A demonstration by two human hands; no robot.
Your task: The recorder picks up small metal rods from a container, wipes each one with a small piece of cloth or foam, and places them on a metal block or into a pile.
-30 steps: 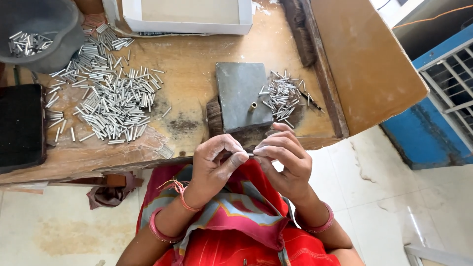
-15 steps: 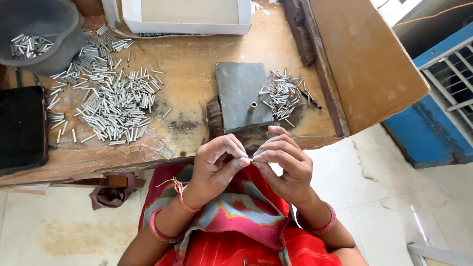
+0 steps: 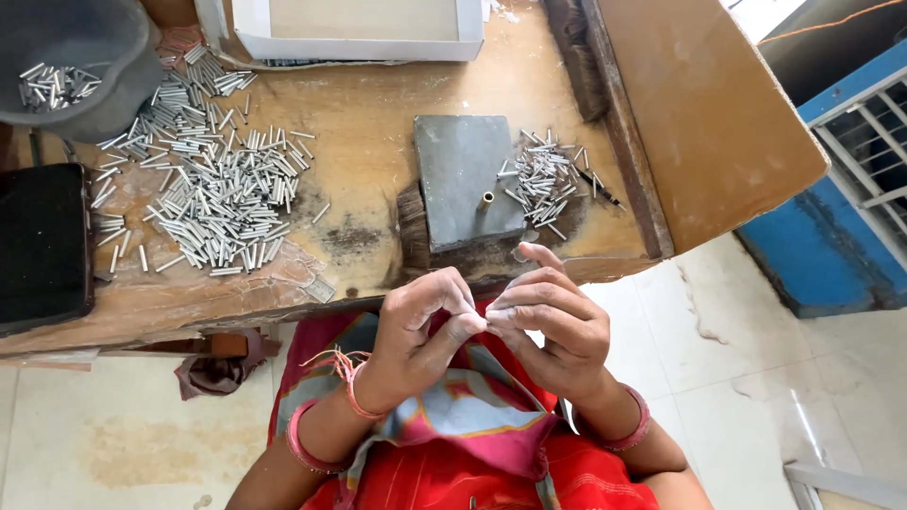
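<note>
My left hand point(image 3: 420, 331) and my right hand point(image 3: 548, 326) meet fingertip to fingertip above my lap, just in front of the wooden table's edge point(image 3: 189, 312). Between the pinched fingers sits a small silvery piece point(image 3: 484, 316), mostly hidden by the fingertips. Straight ahead on the table lies a grey metal block point(image 3: 463, 179) with a small brass tube point(image 3: 487, 199) standing in it. A small heap of thin metal tubes point(image 3: 543, 179) lies to the block's right. A large spread of silvery tubes point(image 3: 208, 189) covers the table's left part.
A dark bowl point(image 3: 85, 57) with several tubes stands at the far left corner. A black box point(image 3: 42, 246) sits at the left edge, a white tray point(image 3: 359, 28) at the back. A cardboard sheet point(image 3: 709, 123) slants on the right, beside a blue cabinet point(image 3: 831, 208).
Both hands stay pinched together at the fingertips; the fingers have shifted a little around the small piece. Nothing on the table has moved.
</note>
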